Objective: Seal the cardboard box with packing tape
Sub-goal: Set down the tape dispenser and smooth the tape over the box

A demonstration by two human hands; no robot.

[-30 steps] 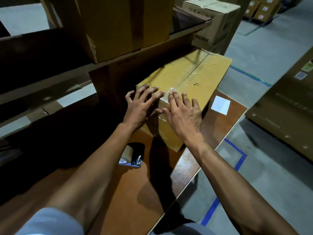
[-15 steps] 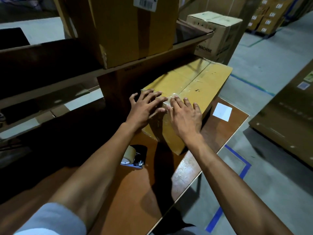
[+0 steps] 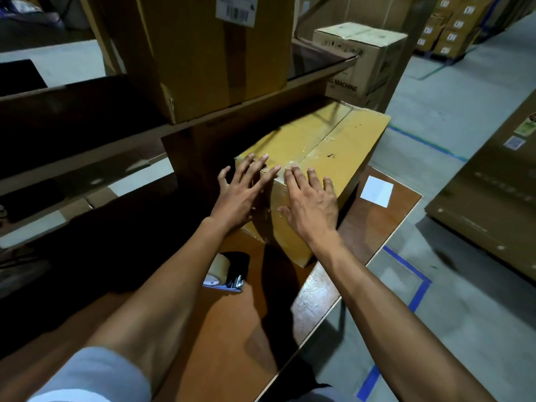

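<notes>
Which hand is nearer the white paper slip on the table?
Right. The right hand rests on the box beside the white paper slip; the left hand lies farther away.

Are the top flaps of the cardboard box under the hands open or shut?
Shut. The cardboard box has both flaps lying flat, meeting at a centre seam under glossy tape; the left hand and right hand press its near edge.

Left hand (image 3: 237,195) and right hand (image 3: 311,204) flat on taped cardboard box (image 3: 333,140); tape dispenser (image 3: 227,271) nearby on table (image 3: 232,329).
</notes>
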